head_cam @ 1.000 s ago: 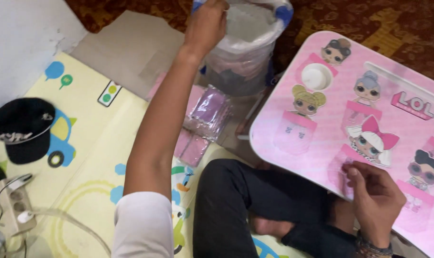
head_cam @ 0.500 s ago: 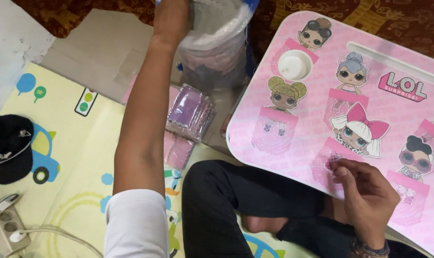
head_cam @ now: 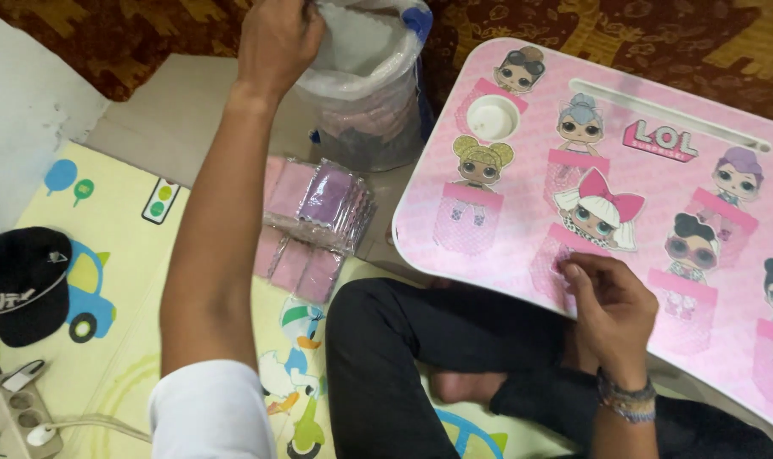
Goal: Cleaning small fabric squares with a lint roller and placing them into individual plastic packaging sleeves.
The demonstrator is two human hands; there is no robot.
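We are seeing left hand [head_cam: 278, 41] gripping rim of clear plastic bag [head_cam: 365, 93]; right hand [head_cam: 608, 308] resting, fingers curled, at pink lap table [head_cam: 522, 246] near edge.

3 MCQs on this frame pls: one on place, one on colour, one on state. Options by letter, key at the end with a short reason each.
1. Where is the left hand?
A. At the mouth of the plastic bag
B. On the black cap
C. On the power strip

2. What colour is the lap table?
A. Blue
B. Pink
C. Green

3. How does the right hand stand?
A. Flat and open, raised off the table
B. Fingers pinched together at the table's near edge
C. Gripping the stack of clear packets

Key: 1 A, the hand reaches up into the open top of the bag; 2 B, the top is pink with printed doll figures; 3 B, the fingertips are drawn together on the pink surface, though what they pinch is too small to tell.
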